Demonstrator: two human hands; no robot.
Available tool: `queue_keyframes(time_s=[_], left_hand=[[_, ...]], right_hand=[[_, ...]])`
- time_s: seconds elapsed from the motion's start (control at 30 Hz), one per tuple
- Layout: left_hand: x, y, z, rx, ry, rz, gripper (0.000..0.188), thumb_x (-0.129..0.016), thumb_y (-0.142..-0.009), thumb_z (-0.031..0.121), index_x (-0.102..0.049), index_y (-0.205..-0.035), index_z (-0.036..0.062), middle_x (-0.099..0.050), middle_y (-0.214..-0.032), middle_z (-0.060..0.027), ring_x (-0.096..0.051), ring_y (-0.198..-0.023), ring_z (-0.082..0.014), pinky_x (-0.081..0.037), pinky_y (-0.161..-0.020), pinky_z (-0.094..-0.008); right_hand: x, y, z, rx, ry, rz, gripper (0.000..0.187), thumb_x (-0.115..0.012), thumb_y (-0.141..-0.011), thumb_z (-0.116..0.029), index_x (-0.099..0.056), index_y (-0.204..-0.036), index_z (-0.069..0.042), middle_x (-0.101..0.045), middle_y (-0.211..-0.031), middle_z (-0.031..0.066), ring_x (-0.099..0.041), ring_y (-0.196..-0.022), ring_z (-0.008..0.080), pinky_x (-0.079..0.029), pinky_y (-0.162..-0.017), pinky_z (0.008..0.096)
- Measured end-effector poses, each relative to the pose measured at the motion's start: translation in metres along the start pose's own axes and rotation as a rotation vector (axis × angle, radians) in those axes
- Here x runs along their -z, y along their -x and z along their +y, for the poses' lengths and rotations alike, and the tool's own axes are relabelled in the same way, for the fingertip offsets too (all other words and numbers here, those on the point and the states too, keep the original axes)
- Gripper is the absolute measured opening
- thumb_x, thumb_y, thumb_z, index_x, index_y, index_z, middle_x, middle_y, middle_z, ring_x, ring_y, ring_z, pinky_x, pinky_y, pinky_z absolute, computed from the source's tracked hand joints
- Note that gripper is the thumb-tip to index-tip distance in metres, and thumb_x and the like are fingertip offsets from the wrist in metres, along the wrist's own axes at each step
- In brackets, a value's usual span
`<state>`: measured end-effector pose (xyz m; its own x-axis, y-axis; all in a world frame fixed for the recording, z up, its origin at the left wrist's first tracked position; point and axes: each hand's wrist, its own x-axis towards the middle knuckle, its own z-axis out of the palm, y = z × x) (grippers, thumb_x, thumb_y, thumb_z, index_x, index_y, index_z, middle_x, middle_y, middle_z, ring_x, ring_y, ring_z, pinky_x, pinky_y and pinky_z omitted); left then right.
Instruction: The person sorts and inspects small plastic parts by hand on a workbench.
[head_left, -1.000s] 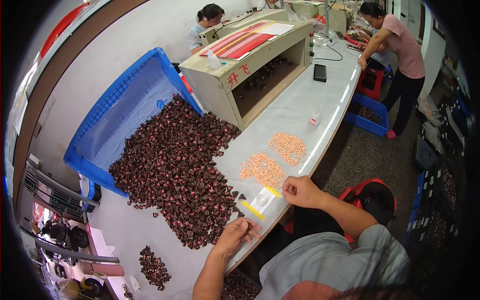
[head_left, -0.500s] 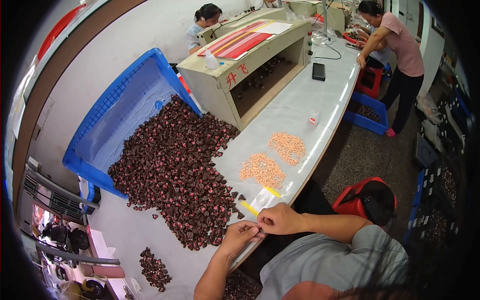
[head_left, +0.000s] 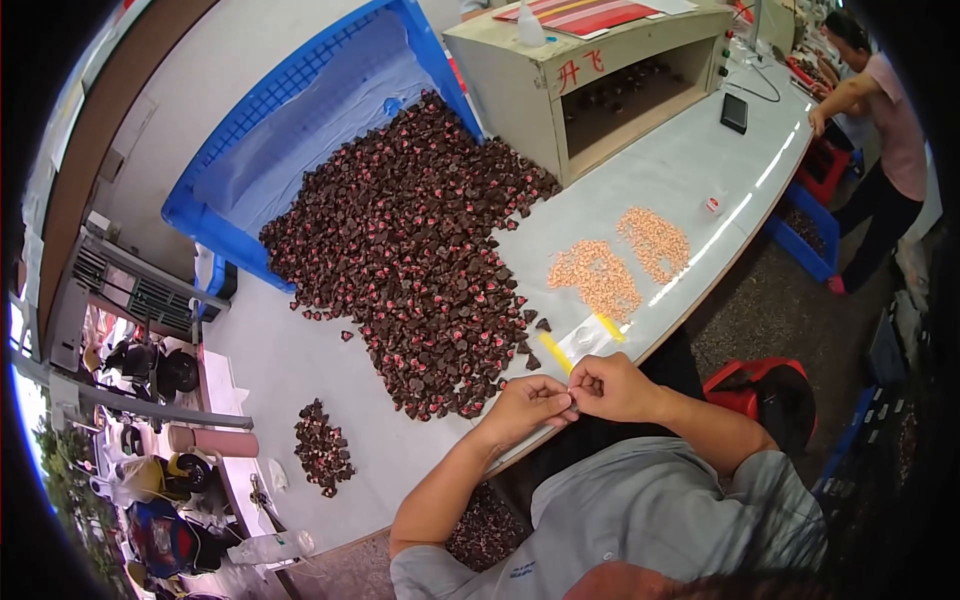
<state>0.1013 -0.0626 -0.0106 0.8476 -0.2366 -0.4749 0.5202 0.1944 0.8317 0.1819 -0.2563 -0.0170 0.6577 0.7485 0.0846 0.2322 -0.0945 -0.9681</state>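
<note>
At the table's near edge, my left hand and my right hand meet with fingertips pinched together. A tiny dark thing shows between them, too small to name. Just beyond my fingers lies a white patch with yellow tape strips. Further off, small peach-coloured bits spread in two patches, a nearer one and a farther one. To the left of my hands, a large heap of dark brown pieces with pink spots covers the table. A few loose dark pieces lie between it and the tape.
A tipped blue crate backs the heap. Beyond it stands a beige open-fronted box. A smaller pile lies left; a black device and small bottle sit right. A red stool and a co-worker are rightward.
The view has swung, so the table and heap appear higher and the left end shows more. My hands stay pinched together at the table edge.
</note>
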Motion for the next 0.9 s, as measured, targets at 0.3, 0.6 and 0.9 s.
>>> queue_keyframes(time_s=[0.3, 0.6, 0.9], left_hand=[[0.0, 0.003, -0.001, -0.013, -0.038, -0.028, 0.02, -0.066, -0.091, 0.016, -0.064, -0.1, -0.0022, -0.069, -0.091, -0.0113, -0.069, -0.084, -0.0167, -0.055, -0.071, -0.0235], [0.001, 0.0, -0.002, -0.026, -0.046, -0.052, 0.023, -0.067, -0.091, 0.017, -0.066, -0.104, -0.0014, -0.069, -0.092, -0.01, -0.069, -0.083, -0.0145, -0.055, -0.069, -0.0222], [0.002, 0.001, -0.001, -0.053, -0.049, -0.046, 0.028, -0.066, -0.089, 0.012, -0.066, -0.114, -0.0002, -0.07, -0.098, -0.0088, -0.068, -0.086, -0.0134, -0.053, -0.067, -0.0224]], right_hand=[[0.01, -0.001, -0.009, 0.075, 0.088, -0.113, 0.01, -0.07, -0.08, -0.005, -0.061, -0.083, 0.0, -0.06, -0.061, 0.0009, -0.055, -0.055, 0.005, -0.045, -0.051, 0.0214], [0.017, -0.004, -0.012, 0.125, 0.142, -0.164, 0.01, -0.069, -0.08, -0.006, -0.062, -0.082, -0.001, -0.06, -0.059, 0.0035, -0.057, -0.051, 0.0098, -0.046, -0.049, 0.0243], [0.067, -0.033, -0.038, 0.348, 0.733, -0.063, 0.01, -0.067, -0.078, -0.01, -0.058, -0.08, -0.006, -0.058, -0.054, 0.008, -0.059, -0.048, 0.0277, -0.047, -0.049, 0.0383]])
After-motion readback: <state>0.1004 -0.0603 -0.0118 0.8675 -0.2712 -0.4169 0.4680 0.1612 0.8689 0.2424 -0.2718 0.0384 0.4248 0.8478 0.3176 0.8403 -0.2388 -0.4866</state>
